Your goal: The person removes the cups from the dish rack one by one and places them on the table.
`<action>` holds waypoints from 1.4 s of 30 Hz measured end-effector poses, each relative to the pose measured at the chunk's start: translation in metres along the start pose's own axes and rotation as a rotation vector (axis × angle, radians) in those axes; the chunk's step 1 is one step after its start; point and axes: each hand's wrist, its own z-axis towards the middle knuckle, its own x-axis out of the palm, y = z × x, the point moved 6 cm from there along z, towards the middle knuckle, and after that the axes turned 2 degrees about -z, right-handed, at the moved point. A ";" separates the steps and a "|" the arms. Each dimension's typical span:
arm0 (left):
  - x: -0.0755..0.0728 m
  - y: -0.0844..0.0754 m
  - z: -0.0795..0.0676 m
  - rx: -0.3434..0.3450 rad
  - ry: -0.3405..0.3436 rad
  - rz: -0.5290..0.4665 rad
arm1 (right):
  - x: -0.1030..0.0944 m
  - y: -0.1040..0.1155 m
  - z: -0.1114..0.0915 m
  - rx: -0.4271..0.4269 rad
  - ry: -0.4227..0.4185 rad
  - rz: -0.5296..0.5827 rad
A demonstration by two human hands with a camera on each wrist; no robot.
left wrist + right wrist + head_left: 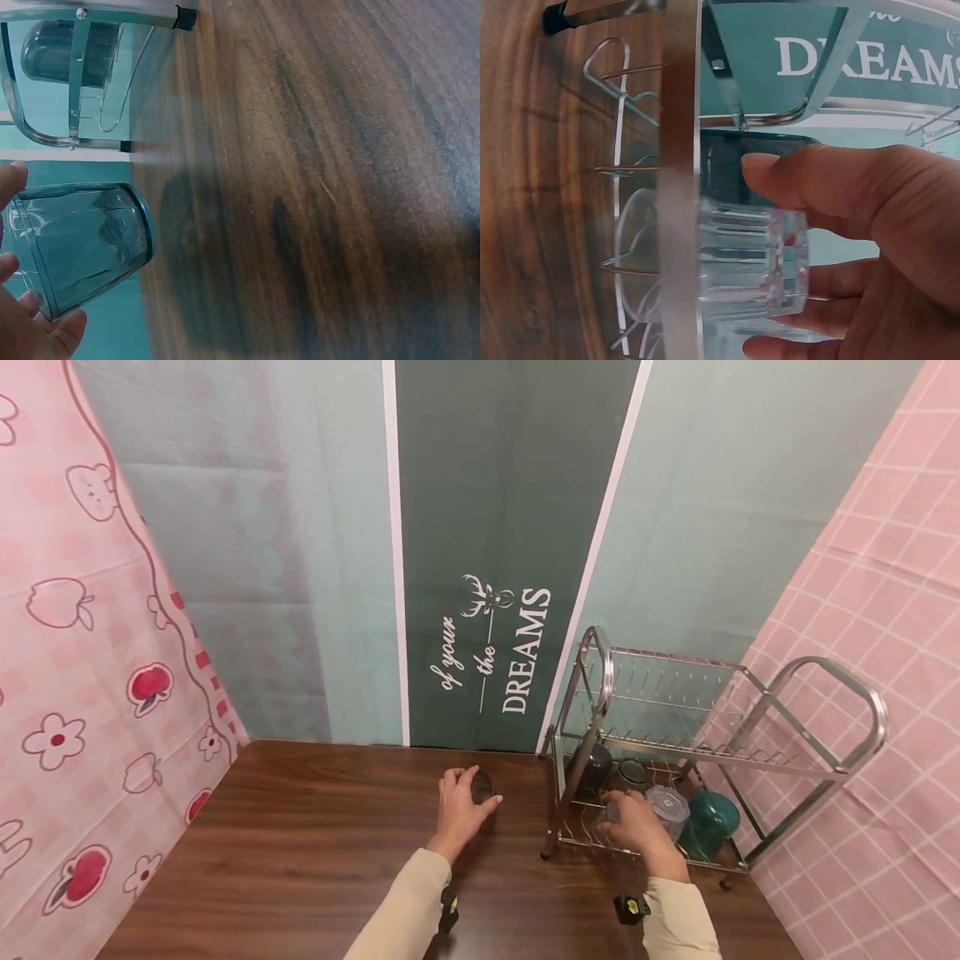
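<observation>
My left hand (pixel 459 806) grips a dark see-through drinking glass (pixel 86 244) around its upper end. The glass's lower end is close over the tabletop, left of the dish rack. My right hand (pixel 641 827) is at the lower tier of the rack, its thumb and fingers spread around a clear ridged glass (pixel 750 259) that stands upside down. In the right wrist view the thumb shows apart from this glass, in front of a dark glass (pixel 724 169); the fingertips are partly hidden behind the clear one.
The two-tier metal dish rack (pixel 600 727) stands on the right of the wooden table (pixel 300 843). Its lower tier also holds a clear cup (pixel 667 806), a teal glass (pixel 708 822) and dark glasses (pixel 632 772). A rack post (pixel 679 225) stands close before the right hand. Printed cloths hang around.
</observation>
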 end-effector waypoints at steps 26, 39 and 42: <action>0.019 0.002 0.001 0.024 0.145 0.175 | 0.007 -0.007 -0.002 -0.019 -0.054 -0.022; 0.025 0.002 0.005 -0.012 0.173 0.148 | 0.007 -0.009 -0.004 -0.024 -0.063 -0.014; 0.027 0.002 0.004 -0.002 0.171 0.146 | 0.008 -0.010 -0.003 -0.025 -0.062 -0.015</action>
